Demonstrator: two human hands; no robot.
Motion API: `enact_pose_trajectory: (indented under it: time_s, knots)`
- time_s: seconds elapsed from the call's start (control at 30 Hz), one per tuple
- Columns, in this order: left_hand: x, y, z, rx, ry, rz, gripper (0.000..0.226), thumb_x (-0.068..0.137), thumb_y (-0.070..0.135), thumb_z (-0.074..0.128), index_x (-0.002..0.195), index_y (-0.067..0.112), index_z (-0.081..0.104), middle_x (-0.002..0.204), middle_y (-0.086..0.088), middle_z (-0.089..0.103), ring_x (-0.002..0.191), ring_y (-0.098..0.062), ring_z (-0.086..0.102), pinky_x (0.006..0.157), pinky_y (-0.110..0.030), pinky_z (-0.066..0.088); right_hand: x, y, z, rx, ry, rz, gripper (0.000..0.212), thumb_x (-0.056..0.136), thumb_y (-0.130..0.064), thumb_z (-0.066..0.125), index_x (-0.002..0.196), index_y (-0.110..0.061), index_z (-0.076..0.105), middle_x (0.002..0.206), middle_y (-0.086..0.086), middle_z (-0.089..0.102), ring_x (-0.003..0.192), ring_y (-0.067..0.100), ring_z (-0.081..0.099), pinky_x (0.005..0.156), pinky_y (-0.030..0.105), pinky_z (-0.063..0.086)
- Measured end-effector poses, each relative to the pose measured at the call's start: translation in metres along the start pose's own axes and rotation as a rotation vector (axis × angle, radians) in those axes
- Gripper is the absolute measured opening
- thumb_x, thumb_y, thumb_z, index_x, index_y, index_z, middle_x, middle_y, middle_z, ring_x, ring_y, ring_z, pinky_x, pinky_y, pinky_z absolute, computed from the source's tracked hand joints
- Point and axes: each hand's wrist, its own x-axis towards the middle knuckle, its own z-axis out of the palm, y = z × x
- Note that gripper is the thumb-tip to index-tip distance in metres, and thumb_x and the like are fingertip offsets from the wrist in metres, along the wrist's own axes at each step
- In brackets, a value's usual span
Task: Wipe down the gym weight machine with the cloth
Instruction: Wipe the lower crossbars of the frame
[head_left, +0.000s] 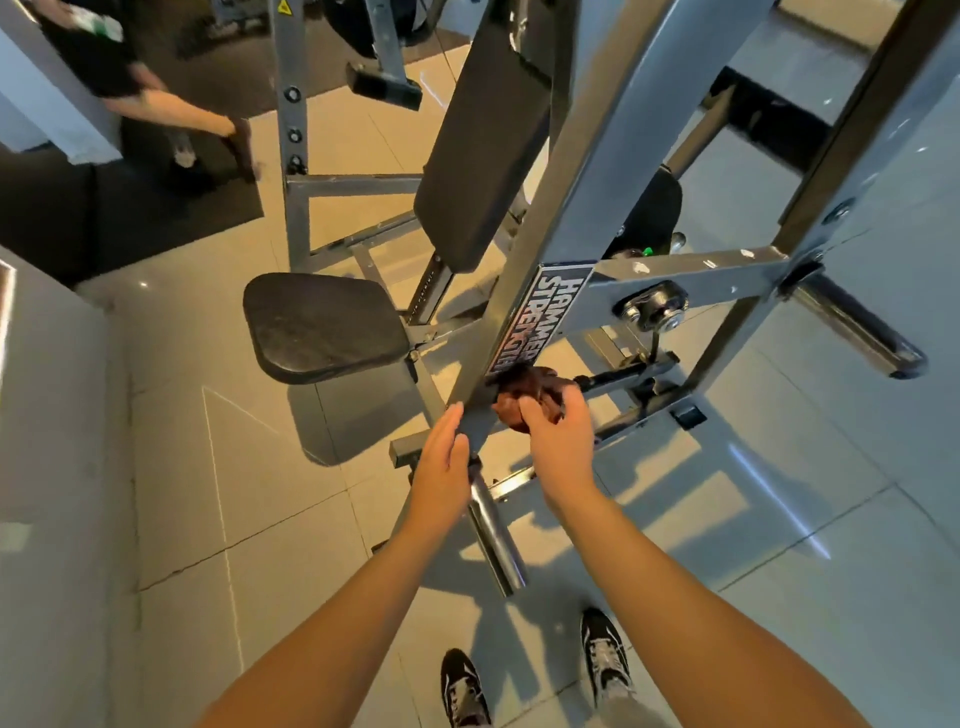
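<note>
Nearest, the left hand (441, 462) lies with straight fingers against the lower end of the grey steel beam (602, 156), just above the chrome peg (493, 535). I judge it steadies the beam, so that the rubbing does not push it away. At 2 o'clock from it, the right hand (558, 436) has its fingers curled round the bunched brown cloth (524, 395) and presses it on the beam, right below the label (545, 317). Farther, at 10 o'clock, the black seat (322, 327) and the back pad (483, 140) of the weight machine (691, 273) wait unwiped, I suppose.
</note>
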Motion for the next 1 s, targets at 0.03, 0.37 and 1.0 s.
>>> enact_pose_trajectory:
  time_s: [0.03, 0.37, 1.0]
  knots:
    - [0.0, -0.004, -0.001, -0.008, -0.04, 0.008, 0.046, 0.11, 0.021, 0.033, 0.157, 0.021, 0.032, 0.158, 0.011, 0.033, 0.146, -0.001, 0.025, 0.117, -0.018, 0.016, -0.003, 0.006, 0.009, -0.016, -0.006, 0.004, 0.013, 0.085, -0.033, 0.067, 0.098, -0.033, 0.064, 0.108, 0.004, 0.067, 0.101, 0.02, 0.066, 0.088, 0.042, 0.057]
    - [0.004, -0.067, -0.024, -0.035, -0.234, -0.054, 0.038, 0.109, 0.028, 0.037, 0.141, 0.043, 0.046, 0.142, 0.022, 0.05, 0.132, 0.011, 0.044, 0.115, -0.018, 0.033, -0.033, 0.074, 0.072, -0.235, -0.002, 0.144, 0.017, 0.092, -0.016, 0.069, 0.108, -0.017, 0.071, 0.101, -0.006, 0.065, 0.099, 0.018, 0.063, 0.069, 0.004, 0.039]
    - [0.012, -0.055, -0.021, -0.178, -0.202, -0.06, 0.043, 0.11, 0.03, 0.032, 0.152, 0.029, 0.038, 0.157, 0.004, 0.033, 0.145, -0.011, 0.032, 0.122, -0.033, 0.026, -0.025, 0.039, 0.06, -0.256, 0.215, -0.001, 0.012, 0.096, -0.025, 0.063, 0.093, -0.014, 0.061, 0.096, 0.002, 0.058, 0.082, 0.008, 0.054, 0.065, 0.013, 0.043]
